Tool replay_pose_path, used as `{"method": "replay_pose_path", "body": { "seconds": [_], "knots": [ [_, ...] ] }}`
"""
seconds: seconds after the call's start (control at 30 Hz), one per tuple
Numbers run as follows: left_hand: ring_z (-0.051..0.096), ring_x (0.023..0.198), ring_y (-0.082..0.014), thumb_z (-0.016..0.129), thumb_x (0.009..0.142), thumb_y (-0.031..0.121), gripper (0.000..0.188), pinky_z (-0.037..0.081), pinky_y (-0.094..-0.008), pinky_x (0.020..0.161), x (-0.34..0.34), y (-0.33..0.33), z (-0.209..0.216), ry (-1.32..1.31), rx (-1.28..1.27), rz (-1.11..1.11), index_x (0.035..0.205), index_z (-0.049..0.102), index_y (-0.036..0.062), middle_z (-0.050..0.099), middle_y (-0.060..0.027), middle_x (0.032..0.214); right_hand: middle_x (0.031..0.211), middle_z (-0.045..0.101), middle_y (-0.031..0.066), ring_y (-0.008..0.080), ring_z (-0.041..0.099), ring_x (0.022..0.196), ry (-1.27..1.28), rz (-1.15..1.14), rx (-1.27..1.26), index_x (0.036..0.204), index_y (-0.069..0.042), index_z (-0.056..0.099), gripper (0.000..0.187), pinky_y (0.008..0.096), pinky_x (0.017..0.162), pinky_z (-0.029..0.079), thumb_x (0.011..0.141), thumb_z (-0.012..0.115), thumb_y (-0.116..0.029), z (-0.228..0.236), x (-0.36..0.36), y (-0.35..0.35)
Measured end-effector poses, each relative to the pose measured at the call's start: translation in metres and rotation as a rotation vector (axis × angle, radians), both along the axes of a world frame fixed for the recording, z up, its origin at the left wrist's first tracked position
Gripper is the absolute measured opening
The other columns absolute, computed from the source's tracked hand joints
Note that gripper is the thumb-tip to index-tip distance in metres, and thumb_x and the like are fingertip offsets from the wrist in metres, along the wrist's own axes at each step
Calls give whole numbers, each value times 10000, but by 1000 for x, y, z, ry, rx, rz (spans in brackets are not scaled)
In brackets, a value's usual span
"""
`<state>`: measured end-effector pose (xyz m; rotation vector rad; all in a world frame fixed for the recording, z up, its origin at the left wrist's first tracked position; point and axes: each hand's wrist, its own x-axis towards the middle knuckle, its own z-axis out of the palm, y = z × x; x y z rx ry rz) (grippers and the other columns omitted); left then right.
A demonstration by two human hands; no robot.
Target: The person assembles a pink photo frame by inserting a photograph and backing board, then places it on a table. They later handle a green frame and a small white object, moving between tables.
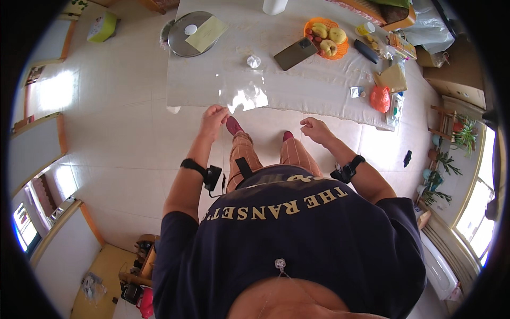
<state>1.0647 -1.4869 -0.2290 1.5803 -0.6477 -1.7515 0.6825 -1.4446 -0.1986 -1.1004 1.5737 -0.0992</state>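
Observation:
My left hand [214,119] is at the near edge of the cloth-covered table [191,80], its fingers closed at the lower left corner of a clear, shiny plastic bag [245,91]. The bag lies over the table edge and catches bright glare. My right hand [317,129] hangs in front of the table with its fingers curled together, and nothing shows in it. Just beyond the bag sits a small crumpled clear wrapper [254,61]. A dark phone [295,53] lies farther to the right.
A round metal tray [180,45] with a yellowish paper [208,33] rests at the far left of the table. An orange basket [340,52] of fruit is at the back right. Near the right end are a red plastic bag [380,99] and a dark case [366,51].

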Motion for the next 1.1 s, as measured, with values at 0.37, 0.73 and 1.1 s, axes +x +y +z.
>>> {"method": "replay_pose_path", "body": {
  "seconds": [0.37,0.73,1.1],
  "knots": [
    [580,603,-138,708,827,268,278,476,-279,572,45,-72,-101,-476,29,-90,832,592,15,602,-52,697,782,668,55,119,606,679,85,59,-403,966,-40,658,220,283,642,492,852,669,-227,-43,124,-135],
    [575,673,-173,599,906,210,223,469,-315,630,65,-80,-111,-496,-304,-134,950,489,21,595,-67,828,947,626,152,346,604,916,305,275,-627,870,-78,652,138,414,792,488,807,639,-201,-130,171,-246],
    [684,816,-189,552,945,112,102,526,-256,704,54,-142,-124,-36,-20,90,1007,541,31,676,-98,939,809,617,154,357,604,804,68,542,-679,838,-47,600,85,429,701,491,811,585,-126,-136,228,-242]
  ]
}}
